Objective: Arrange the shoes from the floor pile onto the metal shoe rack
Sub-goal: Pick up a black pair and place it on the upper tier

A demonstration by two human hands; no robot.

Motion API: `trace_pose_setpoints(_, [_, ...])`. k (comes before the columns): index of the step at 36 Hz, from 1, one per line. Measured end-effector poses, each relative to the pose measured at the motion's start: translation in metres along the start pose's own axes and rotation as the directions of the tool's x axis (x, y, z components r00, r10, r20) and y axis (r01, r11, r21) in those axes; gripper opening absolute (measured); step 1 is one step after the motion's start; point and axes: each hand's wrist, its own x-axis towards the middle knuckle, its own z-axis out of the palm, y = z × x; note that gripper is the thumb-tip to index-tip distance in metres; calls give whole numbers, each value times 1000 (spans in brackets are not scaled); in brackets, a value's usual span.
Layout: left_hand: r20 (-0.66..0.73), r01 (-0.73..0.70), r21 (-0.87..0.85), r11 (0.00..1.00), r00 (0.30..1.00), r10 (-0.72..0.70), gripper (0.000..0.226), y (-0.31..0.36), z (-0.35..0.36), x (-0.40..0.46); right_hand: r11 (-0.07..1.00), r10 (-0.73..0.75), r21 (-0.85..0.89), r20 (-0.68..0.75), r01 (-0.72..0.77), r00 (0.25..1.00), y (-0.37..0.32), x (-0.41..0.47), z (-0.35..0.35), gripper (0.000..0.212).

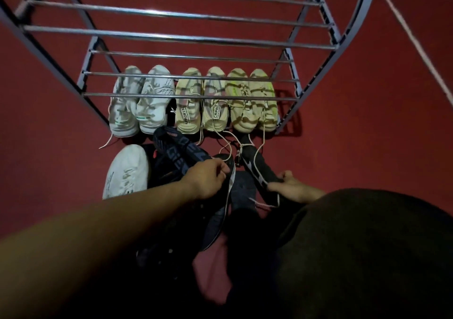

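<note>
Gripping one dark shoe (220, 191) by its heel rim in the closed left hand (207, 180) and another dark shoe (259, 169) in the closed right hand (293, 187), toes pointing toward the metal shoe rack (186, 38) just ahead, bottom row already full of pale shoes (193, 103).

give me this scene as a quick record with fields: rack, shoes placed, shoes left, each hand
rack: metal shoe rack, upper rails bare
shoes placed: six light shoes in a row on the lowest level, toes away from the person
shoes left: white shoe and dark shoes on the red floor
left hand: gripping a dark shoe
right hand: gripping a black shoe
loose laces: trailing from the row onto the pile
</note>
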Motion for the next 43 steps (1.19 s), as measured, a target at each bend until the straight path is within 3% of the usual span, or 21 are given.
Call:
trace_pose_setpoints(4, [102, -162, 286, 944, 985, 138, 27, 14, -38, -13, 1000, 0, 30, 177, -5, 984, -19, -49, -42, 92])
trace_pose_setpoints(7, [174, -281, 446, 850, 958, 226, 50, 27, -67, -21, 993, 11, 108, 325, -49, 946, -48, -105, -78, 61])
trace_pose_setpoints(11, [171, -388, 522, 760, 920, 352, 86, 46, -100, -39, 988, -32, 144, 526, -52, 850, -88, -162, -120, 63])
trace_pose_setpoints(14, [141, -428, 566, 705, 892, 429, 108, 61, -116, -56, 995, -25, 96, 552, -34, 833, -116, -191, -135, 48])
trace_pose_setpoints(16, [127, -437, 534, 724, 888, 442, 114, 68, -120, -63, 999, -38, 42, 536, 19, 843, -134, -205, -137, 42])
trace_pose_setpoints(21, [79, -385, 436, 813, 917, 392, 122, 89, -115, -53, 999, -41, 16, 468, 37, 883, -152, -210, -123, 58])
trace_pose_setpoints(23, [123, -366, 452, 813, 929, 350, 128, 95, -114, -46, 999, -43, -6, 473, 52, 880, -151, -206, -119, 62])
trace_pose_setpoints(28, [304, -318, 557, 767, 938, 168, 125, 97, -113, -48, 994, -26, 101, 524, -32, 852, -141, -204, -109, 44])
trace_pose_setpoints(30, [356, -276, 544, 792, 931, 80, 119, 89, -107, -54, 994, -34, 103, 538, -25, 843, -137, -201, -106, 40])
trace_pose_setpoints(34, [340, -142, 439, 887, 940, -18, 87, 79, -99, -68, 995, -98, 62, 471, 78, 877, -134, -192, -101, 34])
trace_pose_setpoints(37, [395, -31, 296, 955, 914, -92, 78, 73, -113, -79, 969, -223, 188, 381, 161, 897, -134, -184, -110, 24])
trace_pose_setpoints(40, [373, 135, 219, 966, 903, -211, 99, 65, -140, -98, 933, -274, 275, 117, 234, 955, -140, -177, -125, 28])
trace_pose_setpoints(43, [358, 241, 29, 970, 904, -235, 111, 54, -167, -118, 950, -243, 183, -79, 254, 967, -145, -167, -135, 30])
